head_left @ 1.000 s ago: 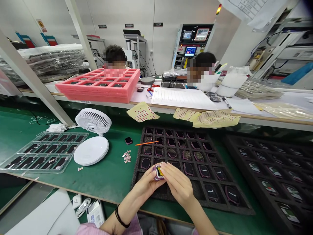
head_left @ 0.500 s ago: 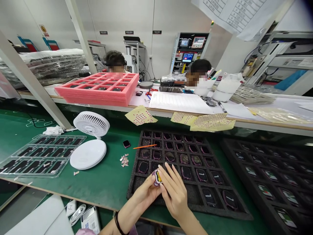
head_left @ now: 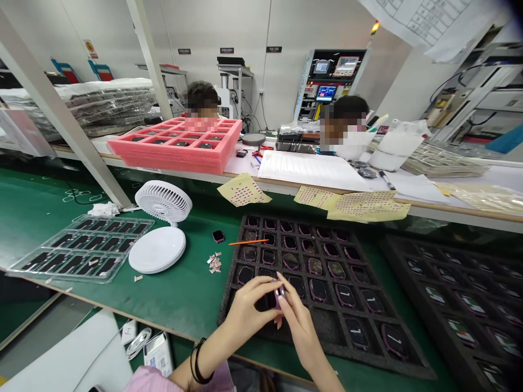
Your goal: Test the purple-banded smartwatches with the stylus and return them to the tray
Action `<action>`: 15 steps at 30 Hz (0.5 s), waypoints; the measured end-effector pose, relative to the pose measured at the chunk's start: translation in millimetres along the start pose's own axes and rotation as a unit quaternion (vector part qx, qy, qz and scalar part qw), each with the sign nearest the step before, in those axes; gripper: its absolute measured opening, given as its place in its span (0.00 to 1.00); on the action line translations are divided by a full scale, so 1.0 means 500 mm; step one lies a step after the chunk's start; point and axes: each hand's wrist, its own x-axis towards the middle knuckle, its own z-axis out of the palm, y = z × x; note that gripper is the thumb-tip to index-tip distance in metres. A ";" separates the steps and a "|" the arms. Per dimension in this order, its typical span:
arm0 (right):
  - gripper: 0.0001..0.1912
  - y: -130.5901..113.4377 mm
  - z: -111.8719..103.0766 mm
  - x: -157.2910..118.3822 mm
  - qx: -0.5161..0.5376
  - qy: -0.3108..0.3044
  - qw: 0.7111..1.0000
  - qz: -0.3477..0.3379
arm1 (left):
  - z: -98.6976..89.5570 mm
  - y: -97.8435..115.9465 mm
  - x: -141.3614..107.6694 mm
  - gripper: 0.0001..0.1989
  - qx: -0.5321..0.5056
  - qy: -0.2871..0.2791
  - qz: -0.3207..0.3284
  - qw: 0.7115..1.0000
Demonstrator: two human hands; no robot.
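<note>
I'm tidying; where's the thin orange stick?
Head view: the orange stick crosses the left edge of the central black foam tray, beside a square black watch.

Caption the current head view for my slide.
Left hand and right hand hold a small purple device over a black foam tray of watch-like units.

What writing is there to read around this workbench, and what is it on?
"I", or a similar mark: white block.
Too small or blurred to read: dark wall signs, yellow sign, hanging sheet, ruled sheet, blue screen, label on the white box.
White strokes on some watches: cannot tell if characters.
</note>
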 end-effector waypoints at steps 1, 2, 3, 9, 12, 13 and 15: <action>0.25 0.002 0.004 0.000 0.015 -0.012 1.000 0.022 | 0.004 -0.002 -0.006 0.19 0.027 0.000 0.020 0.999; 0.26 0.006 0.007 0.000 0.023 -0.020 0.999 0.040 | 0.007 -0.003 -0.012 0.20 0.040 0.000 0.031 0.999; 0.28 0.011 0.010 0.001 0.032 -0.025 0.998 0.055 | 0.009 -0.004 -0.017 0.22 0.046 -0.004 0.038 0.998; 0.28 0.038 0.019 0.012 0.211 -0.064 0.965 0.142 | -0.056 -0.003 -0.008 0.27 0.149 -0.041 0.059 0.986; 0.27 0.033 0.015 0.019 0.323 -0.056 0.926 0.189 | -0.133 -0.031 0.009 0.10 0.274 0.094 0.025 0.957; 0.26 0.030 0.014 0.021 0.349 -0.048 0.916 0.192 | -0.158 -0.045 0.013 0.10 0.330 0.127 0.011 0.935; 0.23 0.024 0.011 0.024 0.383 -0.035 0.903 0.193 | -0.198 -0.074 0.019 0.09 0.425 0.152 -0.017 0.892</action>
